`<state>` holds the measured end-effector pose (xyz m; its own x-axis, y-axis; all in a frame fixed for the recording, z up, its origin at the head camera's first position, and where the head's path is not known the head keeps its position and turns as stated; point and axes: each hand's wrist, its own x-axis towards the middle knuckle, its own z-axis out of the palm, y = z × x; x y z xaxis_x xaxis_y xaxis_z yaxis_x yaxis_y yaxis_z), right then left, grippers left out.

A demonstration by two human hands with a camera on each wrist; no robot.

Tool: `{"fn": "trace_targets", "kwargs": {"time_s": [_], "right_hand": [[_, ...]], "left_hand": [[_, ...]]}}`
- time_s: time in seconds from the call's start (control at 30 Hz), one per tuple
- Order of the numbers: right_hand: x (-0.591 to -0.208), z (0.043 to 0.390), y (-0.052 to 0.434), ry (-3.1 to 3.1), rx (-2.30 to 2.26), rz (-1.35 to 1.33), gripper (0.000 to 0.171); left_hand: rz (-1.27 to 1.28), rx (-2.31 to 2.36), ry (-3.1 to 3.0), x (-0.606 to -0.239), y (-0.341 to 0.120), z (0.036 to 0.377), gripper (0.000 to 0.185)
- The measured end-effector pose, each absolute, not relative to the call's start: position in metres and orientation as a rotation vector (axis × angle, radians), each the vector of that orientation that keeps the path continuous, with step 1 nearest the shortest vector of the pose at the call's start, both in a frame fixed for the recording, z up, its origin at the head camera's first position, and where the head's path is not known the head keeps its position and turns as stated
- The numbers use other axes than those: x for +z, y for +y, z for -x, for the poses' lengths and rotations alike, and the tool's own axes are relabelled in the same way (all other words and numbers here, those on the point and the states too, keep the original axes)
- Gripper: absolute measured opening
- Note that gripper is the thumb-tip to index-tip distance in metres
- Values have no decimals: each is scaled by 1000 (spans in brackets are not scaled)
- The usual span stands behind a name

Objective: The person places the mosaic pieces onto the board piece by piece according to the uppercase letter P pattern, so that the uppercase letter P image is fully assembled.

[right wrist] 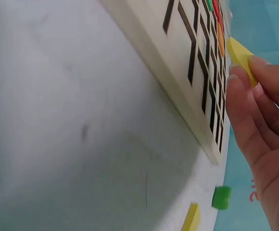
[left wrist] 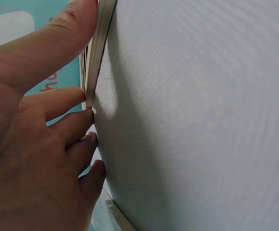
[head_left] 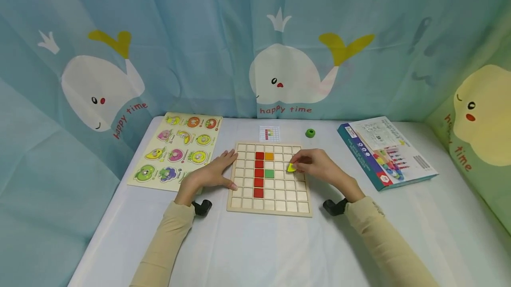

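While the left hand lies flat with straight fingers against the left edge of the grid board, the right hand pinches a yellow tile over the board's right part — five red, one orange and one green tile sit placed, and most cells look unfilled.

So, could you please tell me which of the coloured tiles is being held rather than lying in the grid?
The yellow tile, pinched by the right hand over the wooden board. The red tiles, the orange tile and the green tile all lie in their squares.
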<state>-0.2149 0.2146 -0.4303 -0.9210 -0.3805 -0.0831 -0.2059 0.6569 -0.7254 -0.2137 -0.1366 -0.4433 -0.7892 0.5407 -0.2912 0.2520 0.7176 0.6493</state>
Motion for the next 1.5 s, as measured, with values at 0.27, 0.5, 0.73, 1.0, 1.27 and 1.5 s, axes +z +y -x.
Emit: {"fn": "trace_targets", "kwargs": {"time_s": [0.27, 0.5, 0.73, 1.0, 1.27, 1.5], "right_hand": [[-431, 215, 196, 2553, -1158, 537, 9], [-437, 216, 187, 2556, -1114, 622, 8], [-435, 215, 181, 2563, -1056, 627, 7], [-436, 214, 183, 2659, -1027, 654, 7], [-433, 209, 193, 2679, -1092, 567, 9], [-434, 206, 209, 2741, -1078, 566, 11]], "left_hand": [[-618, 841, 2449, -444, -138, 214, 109], [-619, 837, 2446, -445, -137, 215, 109], [-631, 835, 2448, -444, -138, 214, 108], [-631, 840, 2446, -443, -138, 214, 108], [-604, 823, 2455, -443, -137, 214, 108], [-605, 840, 2455, -443, -137, 213, 108]]}}
